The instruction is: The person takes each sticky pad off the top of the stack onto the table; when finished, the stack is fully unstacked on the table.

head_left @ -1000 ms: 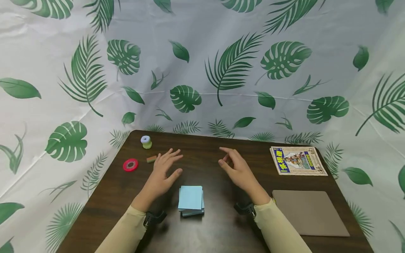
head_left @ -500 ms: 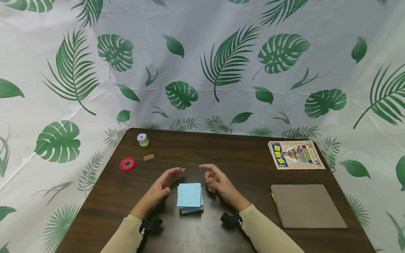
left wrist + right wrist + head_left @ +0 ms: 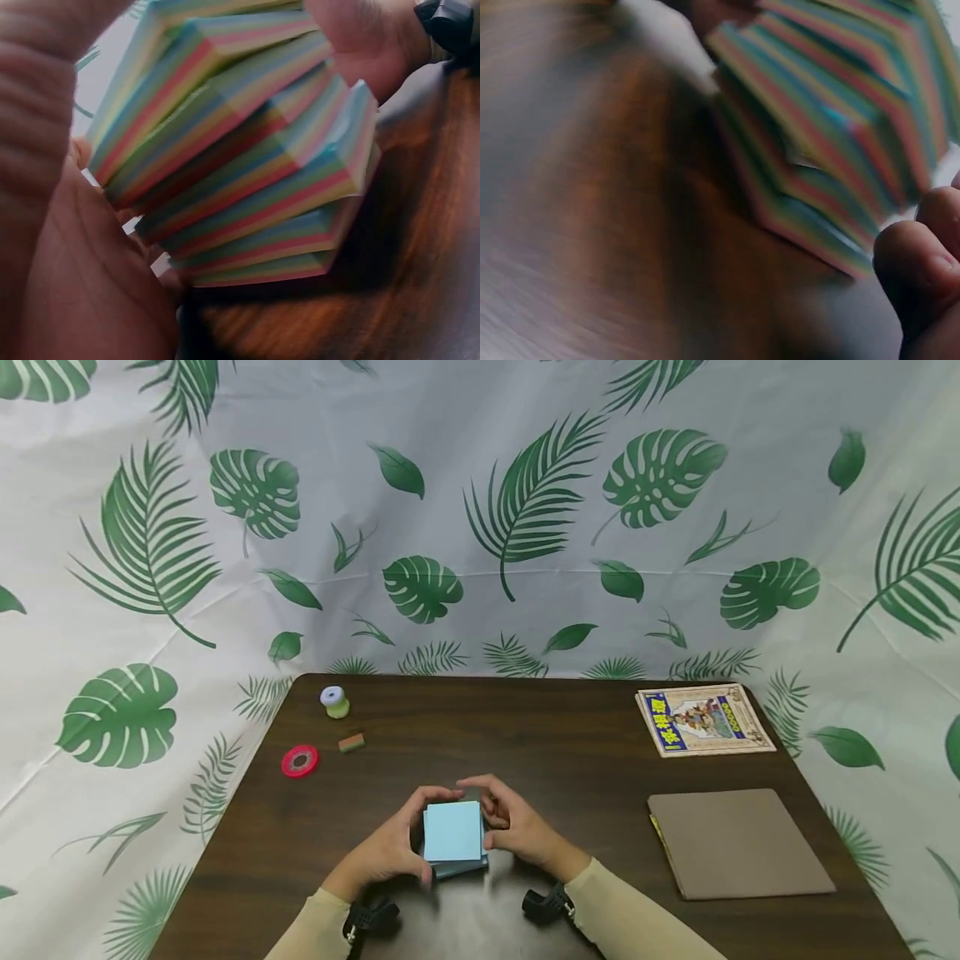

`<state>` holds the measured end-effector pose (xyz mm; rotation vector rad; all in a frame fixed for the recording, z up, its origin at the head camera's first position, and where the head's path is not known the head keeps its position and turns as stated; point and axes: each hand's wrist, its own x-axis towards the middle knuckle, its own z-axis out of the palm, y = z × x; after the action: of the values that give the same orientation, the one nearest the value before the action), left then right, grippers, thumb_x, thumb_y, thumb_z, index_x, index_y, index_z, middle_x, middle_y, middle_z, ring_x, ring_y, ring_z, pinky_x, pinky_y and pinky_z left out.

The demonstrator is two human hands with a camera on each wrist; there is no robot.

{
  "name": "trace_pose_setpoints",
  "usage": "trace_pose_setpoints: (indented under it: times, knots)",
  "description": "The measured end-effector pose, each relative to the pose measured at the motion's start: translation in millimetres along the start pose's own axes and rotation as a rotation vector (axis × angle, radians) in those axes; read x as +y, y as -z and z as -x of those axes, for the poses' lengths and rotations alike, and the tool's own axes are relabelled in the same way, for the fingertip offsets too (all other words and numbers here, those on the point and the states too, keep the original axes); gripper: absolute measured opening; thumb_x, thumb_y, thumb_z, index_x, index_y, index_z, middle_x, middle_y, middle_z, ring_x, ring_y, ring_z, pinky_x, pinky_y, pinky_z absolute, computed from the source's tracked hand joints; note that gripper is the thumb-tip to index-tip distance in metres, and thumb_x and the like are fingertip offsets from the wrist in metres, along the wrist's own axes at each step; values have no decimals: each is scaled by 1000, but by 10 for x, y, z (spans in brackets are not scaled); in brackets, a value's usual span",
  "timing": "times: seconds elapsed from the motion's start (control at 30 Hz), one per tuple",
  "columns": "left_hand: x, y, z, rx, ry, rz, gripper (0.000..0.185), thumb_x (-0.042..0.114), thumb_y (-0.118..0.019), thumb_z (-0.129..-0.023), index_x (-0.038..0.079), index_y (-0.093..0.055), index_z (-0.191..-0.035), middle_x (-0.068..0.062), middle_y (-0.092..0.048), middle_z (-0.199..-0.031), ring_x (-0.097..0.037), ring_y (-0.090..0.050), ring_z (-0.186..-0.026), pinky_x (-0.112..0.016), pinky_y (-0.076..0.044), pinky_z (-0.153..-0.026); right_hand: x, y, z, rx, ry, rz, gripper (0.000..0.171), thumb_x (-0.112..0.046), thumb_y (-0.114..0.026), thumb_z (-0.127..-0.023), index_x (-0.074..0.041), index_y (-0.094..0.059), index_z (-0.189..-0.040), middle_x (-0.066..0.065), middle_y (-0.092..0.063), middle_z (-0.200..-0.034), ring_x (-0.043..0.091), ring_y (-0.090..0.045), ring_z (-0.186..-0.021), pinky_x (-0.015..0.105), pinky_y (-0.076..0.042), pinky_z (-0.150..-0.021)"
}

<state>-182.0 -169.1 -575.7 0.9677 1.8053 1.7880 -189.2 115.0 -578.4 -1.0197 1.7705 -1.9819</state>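
Note:
A stack of sticky note pads [image 3: 453, 831], light blue on top, sits on the dark wooden table in the head view. Its sides show coloured stripes in both wrist views, and the pads [image 3: 255, 150] are unevenly piled. My left hand [image 3: 393, 843] curves round the stack's left side, thumb at the front corner and fingers toward the back. On the other side, my right hand [image 3: 525, 831] has its thumb at the right edge and its index finger reaching toward the back corner. Several of its fingertips [image 3: 922, 259] are curled close beside the pads in the right wrist view.
At the table's left are a red ring-shaped roll [image 3: 300, 761], a small orange-and-green block [image 3: 351, 742] and a blue-and-green spool-like item [image 3: 334, 702]. A printed booklet [image 3: 705, 720] and a brown folder [image 3: 742, 843] lie on the right. A leaf-patterned cloth [image 3: 420, 510] hangs behind.
Both hands have come down and inward from above the table to the two sides of the sticky note stack. The stack is turned slightly. The head view has shifted a little.

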Motion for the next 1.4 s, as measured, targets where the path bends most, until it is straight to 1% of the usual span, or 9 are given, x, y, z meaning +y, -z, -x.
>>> trace_pose_setpoints:
  times: [0.07, 0.23, 0.37, 0.5, 0.63, 0.77, 1.0, 1.3, 1.4]
  knots:
    - [9, -26, 13, 8, 42, -4, 107, 55, -95, -79, 16, -34, -157, -19, -47, -158, -24, -54, -133, -32, -51, -106, 4, -62, 3, -11, -18, 34, 88, -54, -82, -91, -13, -47, -160, 22, -44, -109, 14, -56, -92, 25, -55, -81]
    - [32, -32, 23, 19, 122, -47, 103, 42, -100, -78, 20, -36, -155, -14, -57, -142, -25, -60, -122, -33, -54, -100, 22, -119, -3, -19, -4, 178, 76, -42, -87, -92, -17, -54, -155, 13, -49, -123, 12, -58, -90, 25, -59, -77]
    - [26, -21, 13, 26, 108, -70, 98, 39, -100, -79, 17, -38, -152, -14, -59, -143, -22, -62, -121, -33, -55, -98, 9, -126, -18, -16, -17, 177, 66, -21, -87, -95, -15, -55, -152, 16, -50, -128, 12, -65, -103, 30, -63, -83]
    - [0, -14, -14, 38, 50, -77, 94, 42, -98, -79, 11, -42, -148, -14, -60, -147, -19, -63, -122, -32, -55, -100, -11, -99, -32, 22, -17, 268, 65, -14, -88, -93, -19, -58, -150, 11, -55, -123, 21, -56, -79, 19, -51, -70]
    - [-15, -26, 12, 33, 35, -84, 96, 45, -98, -79, 10, -42, -149, -12, -60, -148, -16, -62, -124, -29, -52, -102, -29, -96, -24, 19, -16, 308, 64, -14, -89, -92, -20, -60, -149, 8, -56, -115, 35, -45, -67, 18, -39, -59]
    - [-3, -33, 36, 18, 64, -93, 98, 49, -96, -80, 13, -40, -152, -9, -60, -148, -15, -60, -126, -27, -48, -106, -6, -102, -15, 8, -11, 273, 63, -10, -87, -93, -18, -60, -149, 8, -57, -115, 34, -46, -67, 18, -41, -58]
    - [24, -23, 7, 30, 93, -127, 98, 44, -99, -77, 15, -41, -151, -7, -62, -145, -14, -59, -125, -24, -44, -108, 49, -61, -8, 24, -42, 170, 59, -10, -84, -96, -19, -60, -150, 4, -65, -111, 5, -50, -71, 17, -44, -59]
    - [20, -35, 21, 53, 106, -182, 87, 27, -99, -82, 8, -39, -142, -10, -61, -134, -12, -60, -116, -23, -45, -101, 54, -37, -14, 38, -56, 16, 61, -12, -83, -98, -10, -56, -152, 6, -73, -116, 3, -64, -86, 18, -54, -70]
    - [40, -53, 6, 54, 140, -152, 82, 17, -96, -84, 8, -38, -140, -12, -64, -127, -12, -66, -105, -25, -56, -85, 47, -10, -6, 70, -43, -23, 61, -8, -81, -99, -6, -53, -153, 7, -70, -113, 4, -63, -85, 17, -53, -70]
